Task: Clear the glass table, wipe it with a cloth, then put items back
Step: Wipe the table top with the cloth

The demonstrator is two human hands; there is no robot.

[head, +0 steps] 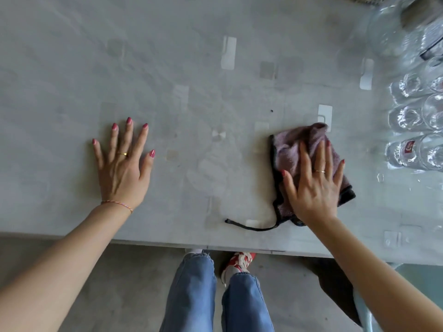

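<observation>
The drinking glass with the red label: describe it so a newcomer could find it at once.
Start at the glass table and go to its right edge, where clear glasses stand clustered. The labelled glass is the nearest of them, just right of the purple cloth under the right hand. Only it shows a red label.

floor: we saw grey concrete floor (134, 283) under the near edge | furniture: pale green chair (369, 315) poked in at lower right, partly hidden | light: soft, even, we noted pale rectangular reflections across the top surface
</observation>
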